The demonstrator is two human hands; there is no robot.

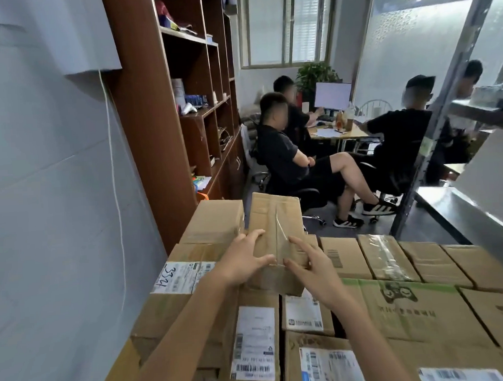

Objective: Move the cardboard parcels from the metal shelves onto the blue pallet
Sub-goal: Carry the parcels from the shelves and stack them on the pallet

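A long taped cardboard parcel [275, 227] lies on top of a stack of several cardboard parcels [411, 313] that fills the lower half of the view. My left hand [245, 259] rests on its left side with fingers spread and straight. My right hand [309, 264] touches its right side, fingers also straight. Neither hand curls round the parcel. Another plain parcel [214, 221] sits just left of it. The blue pallet is hidden under the stack. A grey metal shelf [461, 208] stands at the right, its post [433, 116] rising beside it.
A grey wall [55, 200] is close on the left, with a brown wooden bookcase [181, 106] behind the stack. Three people sit on chairs around a desk [337, 133] with a monitor [332, 95] beyond the parcels.
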